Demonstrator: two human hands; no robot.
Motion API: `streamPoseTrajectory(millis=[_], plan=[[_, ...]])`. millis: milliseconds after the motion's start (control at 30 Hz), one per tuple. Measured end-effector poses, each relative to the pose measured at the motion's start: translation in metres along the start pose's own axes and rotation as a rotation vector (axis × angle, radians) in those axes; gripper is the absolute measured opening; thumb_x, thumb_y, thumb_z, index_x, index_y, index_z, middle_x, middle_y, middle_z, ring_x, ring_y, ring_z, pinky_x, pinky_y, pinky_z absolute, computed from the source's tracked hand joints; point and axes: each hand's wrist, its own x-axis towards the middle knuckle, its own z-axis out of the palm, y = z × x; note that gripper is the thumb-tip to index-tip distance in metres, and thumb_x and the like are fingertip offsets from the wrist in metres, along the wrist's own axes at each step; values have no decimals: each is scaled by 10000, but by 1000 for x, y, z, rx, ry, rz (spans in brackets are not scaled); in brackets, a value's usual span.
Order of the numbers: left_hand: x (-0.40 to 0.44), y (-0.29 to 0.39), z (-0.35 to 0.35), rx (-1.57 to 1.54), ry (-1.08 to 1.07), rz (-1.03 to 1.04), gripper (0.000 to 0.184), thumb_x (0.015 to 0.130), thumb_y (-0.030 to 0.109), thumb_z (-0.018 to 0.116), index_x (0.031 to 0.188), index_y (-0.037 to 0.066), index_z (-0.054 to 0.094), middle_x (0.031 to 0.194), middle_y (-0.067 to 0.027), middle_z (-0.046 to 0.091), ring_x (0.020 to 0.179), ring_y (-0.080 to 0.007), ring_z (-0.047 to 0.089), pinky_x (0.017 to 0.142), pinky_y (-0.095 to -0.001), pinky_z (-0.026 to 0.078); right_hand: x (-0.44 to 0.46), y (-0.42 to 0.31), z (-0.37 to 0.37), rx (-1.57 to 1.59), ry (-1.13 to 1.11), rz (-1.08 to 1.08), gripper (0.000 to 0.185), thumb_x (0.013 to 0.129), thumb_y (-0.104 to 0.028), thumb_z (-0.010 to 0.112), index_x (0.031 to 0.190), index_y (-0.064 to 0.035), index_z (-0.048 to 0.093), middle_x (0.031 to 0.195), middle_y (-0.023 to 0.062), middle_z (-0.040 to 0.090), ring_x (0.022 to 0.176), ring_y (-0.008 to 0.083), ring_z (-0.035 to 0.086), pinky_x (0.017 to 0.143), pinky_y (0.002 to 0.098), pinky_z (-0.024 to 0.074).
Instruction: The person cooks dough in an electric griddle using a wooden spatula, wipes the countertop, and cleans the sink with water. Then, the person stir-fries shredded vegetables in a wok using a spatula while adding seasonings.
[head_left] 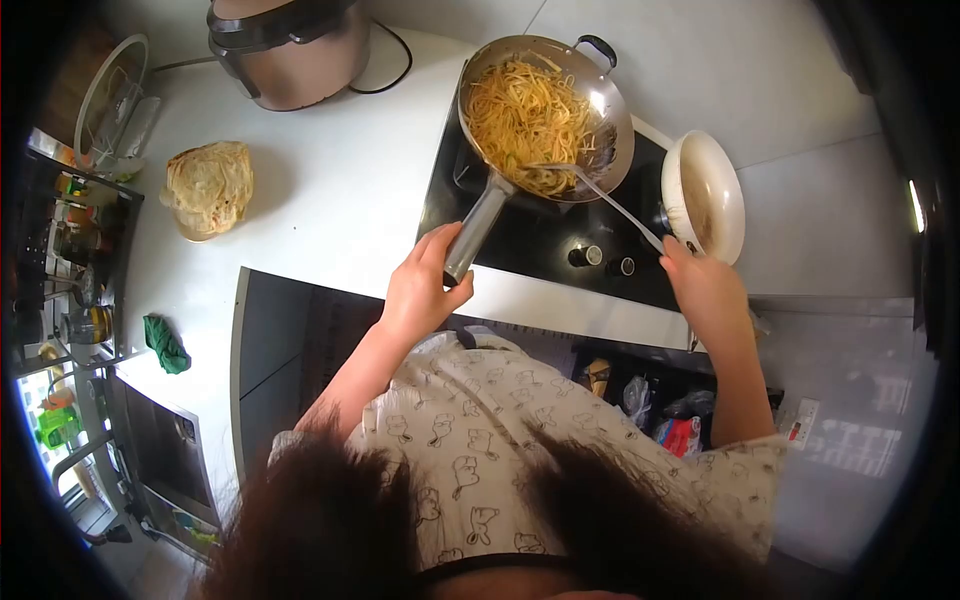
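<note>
- Work in hand, judged from the pose: stirring or turning food in a wok (620, 115) over a black cooktop (545, 238).
- Food: a heap of yellow-brown strands (528, 105), noodle-like, lying in the wok and banked against its left side. The right wall shows bare metal with dark residue.
- Left hand (420, 288): fingers wrapped around the wok handle (482, 222) near its lower end, apparently steadying it.
- Right hand (706, 290): fingers closed on the upper end of a long-shafted metal utensil (622, 210). Its head sits in the near edge of the heap, partly covered; spoon or spatula, cannot tell.
- Done, as far as shows: strands are in the wok, and their colour looks fairly even, so mixing seems well advanced.
- Left, by my reading: the stirring looks unfinished, with the utensil set in the food. All the strands that can be seen lie in the wok; none appears to have been served out.
- Heat: no flame or glow visible beneath the wok; cannot tell whether it is on. Two knobs (585, 256) face the person.
- White pan (720, 185) right of the wok, brownish inside; whether that is residue or food is unclear.
- On the white surface (335, 190) to the left: a stack of browned flatbread (210, 185), apparently a separate item, and a cooker (305, 65) behind it.
</note>
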Motion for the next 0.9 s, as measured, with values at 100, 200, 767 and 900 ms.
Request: streamPoseTrajectory(millis=[100, 200, 767, 900], plan=[[2, 1, 0, 23, 4, 28, 526, 735, 97, 666, 1229, 25, 500, 1108, -177, 596, 917, -343, 624, 793, -375, 515, 46, -7, 15, 0, 44, -24, 226, 965, -239, 453, 923, -40, 550, 671, 165, 622, 647, 354, 640, 582, 463, 498], [4, 0, -3, 29, -3, 40, 525, 738, 98, 663, 1230, 22, 498, 1109, -178, 596, 917, -341, 625, 792, -375, 515, 82, 11, 11, -23, 96, 27, 252, 958, -222, 454, 905, -19, 593, 719, 182, 637, 697, 364, 640, 635, 473, 500], [0, -4, 0, -28, 36, 12, 530, 726, 97, 664, 1225, 29, 499, 1101, -169, 600, 913, -329, 629, 786, -368, 520, 156, 65, -50, -9, -44, -157, 199, 878, -154, 505, 931, -4, 624, 854, 201, 651, 789, 364, 623, 704, 451, 487], [1, -4, -1, -34, 36, 16, 538, 725, 95, 665, 1232, 30, 495, 1092, -171, 602, 911, -330, 629, 780, -365, 520, 165, 63, -62, -33, 24, -38, 200, 899, -167, 517, 977, -9, 611, 917, 202, 642, 870, 383, 600, 769, 456, 470]])
